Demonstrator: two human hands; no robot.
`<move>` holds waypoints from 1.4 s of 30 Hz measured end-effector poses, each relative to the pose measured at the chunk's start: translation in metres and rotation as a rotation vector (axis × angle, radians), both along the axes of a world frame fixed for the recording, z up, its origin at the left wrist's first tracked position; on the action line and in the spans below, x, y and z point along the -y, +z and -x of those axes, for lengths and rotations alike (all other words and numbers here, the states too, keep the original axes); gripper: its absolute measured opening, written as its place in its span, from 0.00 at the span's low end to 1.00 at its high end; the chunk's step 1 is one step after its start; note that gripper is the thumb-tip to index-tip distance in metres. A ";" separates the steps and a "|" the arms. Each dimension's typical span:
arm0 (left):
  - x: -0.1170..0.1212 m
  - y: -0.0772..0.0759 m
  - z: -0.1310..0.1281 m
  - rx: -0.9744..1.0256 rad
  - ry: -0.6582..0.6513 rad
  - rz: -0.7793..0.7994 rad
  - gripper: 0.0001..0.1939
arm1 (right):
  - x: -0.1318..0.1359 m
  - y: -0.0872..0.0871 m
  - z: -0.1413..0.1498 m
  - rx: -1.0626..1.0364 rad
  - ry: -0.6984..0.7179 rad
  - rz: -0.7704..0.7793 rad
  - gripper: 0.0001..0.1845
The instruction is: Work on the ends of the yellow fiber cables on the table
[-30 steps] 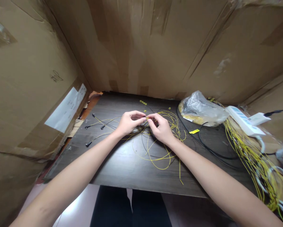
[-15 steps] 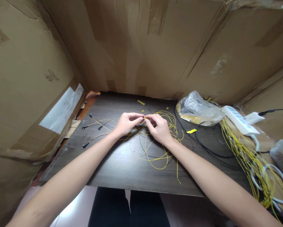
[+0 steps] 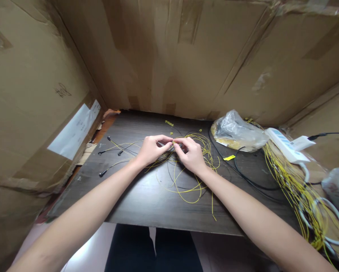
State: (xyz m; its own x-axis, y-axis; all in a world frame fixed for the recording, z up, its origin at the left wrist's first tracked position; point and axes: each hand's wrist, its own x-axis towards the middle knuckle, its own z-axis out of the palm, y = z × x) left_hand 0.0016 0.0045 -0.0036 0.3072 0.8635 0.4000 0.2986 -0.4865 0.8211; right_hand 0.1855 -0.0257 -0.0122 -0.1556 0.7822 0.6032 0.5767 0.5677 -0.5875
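Note:
My left hand (image 3: 151, 149) and my right hand (image 3: 191, 152) meet over the middle of a dark wooden table (image 3: 147, 196). Both pinch the same thin yellow wire (image 3: 173, 142) between thumb and fingertips, fingers closed. Below the hands lies a loose tangle of yellow wires (image 3: 186, 181) mixed with thin black ones. Several black-tipped wire ends (image 3: 103, 173) fan out on the table left of my left hand.
Cardboard walls (image 3: 186, 56) enclose the table on three sides. A clear plastic bag (image 3: 239, 130) lies at the back right, next to a white power strip (image 3: 284, 145). A thick bundle of yellow wires (image 3: 296, 185) and white cable runs down the right edge. Small yellow tags (image 3: 228, 157) lie scattered.
The hands have stayed pinched together on the wire; only small finger movements. The view has shifted slightly since a second ago.

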 end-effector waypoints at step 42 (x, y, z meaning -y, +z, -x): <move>0.002 -0.003 0.001 -0.159 -0.068 -0.300 0.05 | -0.004 0.000 0.000 -0.018 0.010 0.074 0.15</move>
